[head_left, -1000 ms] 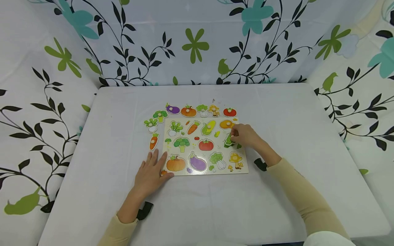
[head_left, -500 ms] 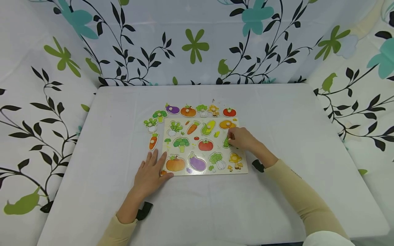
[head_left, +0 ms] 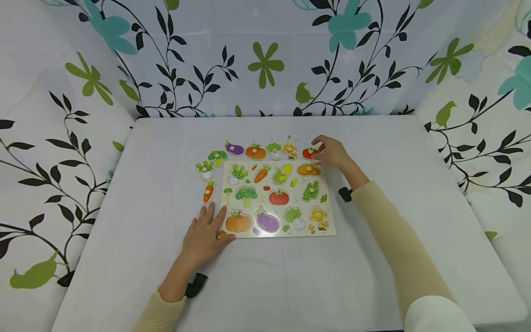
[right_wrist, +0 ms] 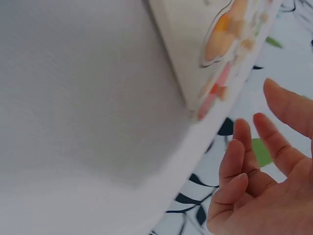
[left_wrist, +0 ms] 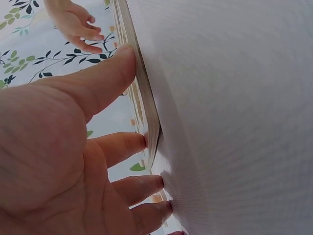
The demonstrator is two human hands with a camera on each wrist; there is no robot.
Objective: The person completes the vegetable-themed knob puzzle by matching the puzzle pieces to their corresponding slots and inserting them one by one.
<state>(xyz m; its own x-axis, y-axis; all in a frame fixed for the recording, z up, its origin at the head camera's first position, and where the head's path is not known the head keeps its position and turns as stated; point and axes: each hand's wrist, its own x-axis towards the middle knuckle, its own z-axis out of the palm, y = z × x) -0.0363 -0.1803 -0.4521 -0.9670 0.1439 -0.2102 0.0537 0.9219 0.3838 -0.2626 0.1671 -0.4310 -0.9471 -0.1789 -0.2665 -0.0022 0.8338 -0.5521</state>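
Observation:
A pale wooden puzzle board (head_left: 296, 197) printed with vegetables lies on the table. My left hand (head_left: 203, 237) rests on its lower-left corner, fingers straight and spread; in the left wrist view the thumb (left_wrist: 105, 81) touches the board's edge. My right hand (head_left: 335, 153) hovers at the upper-right corner, beside a tomato puzzle piece (head_left: 307, 153) with a knob. In the right wrist view its thumb and fingers (right_wrist: 232, 159) are apart with nothing between them. A green vegetable piece (head_left: 310, 191) and a brown-orange potato-like piece (head_left: 309, 170) sit in the board.
Loose knobbed pieces line the board's top and left: mushroom (head_left: 289, 151), leafy green (head_left: 274, 151), pumpkin (head_left: 256, 151), eggplant (head_left: 234, 149), broccoli (head_left: 217, 157), turnip (head_left: 205, 170) and carrot (head_left: 209, 192). A white cloth covers the table (head_left: 265, 286); patterned curtains surround it.
My right hand has let go of the green vegetable piece, now lying in the board, and moved up to the tomato piece. My left hand has stayed in place on the board.

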